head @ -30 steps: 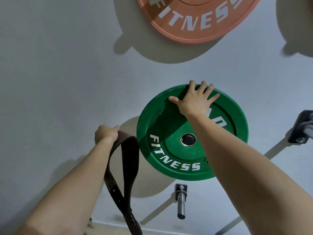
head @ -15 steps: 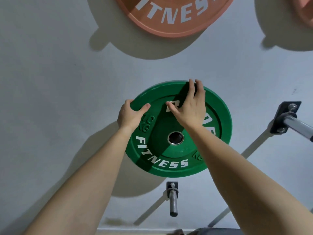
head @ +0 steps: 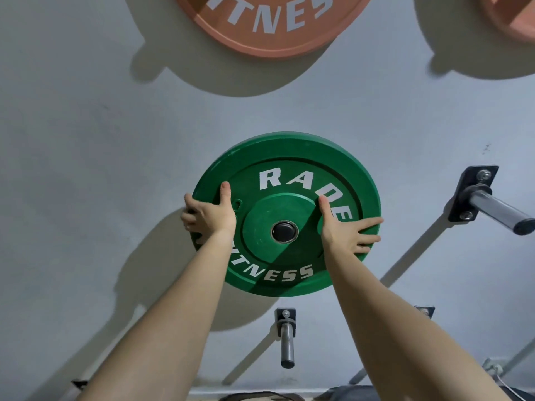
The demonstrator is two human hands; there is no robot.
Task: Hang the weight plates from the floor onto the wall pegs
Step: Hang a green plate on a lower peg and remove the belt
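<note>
A green weight plate [head: 289,169] with white lettering hangs on a wall peg whose dark end [head: 284,232] shows through its centre hole. My left hand [head: 210,215] grips the plate's left rim, fingers curled behind the edge and thumb on the face. On the plate's right side my right hand [head: 344,233] lies flat, fingers spread toward the rim and thumb pointing up.
Two orange plates hang higher on the grey wall, one [head: 272,24] above centre and one [head: 509,15] at the top right. An empty peg [head: 286,340] sticks out below the green plate, another [head: 498,209] to its right. Dark items lie at the bottom edge.
The left hand let go of a dark leather belt and took the plate's left rim. My right hand slid from the top of the plate to its right side. The plate turned on the peg.
</note>
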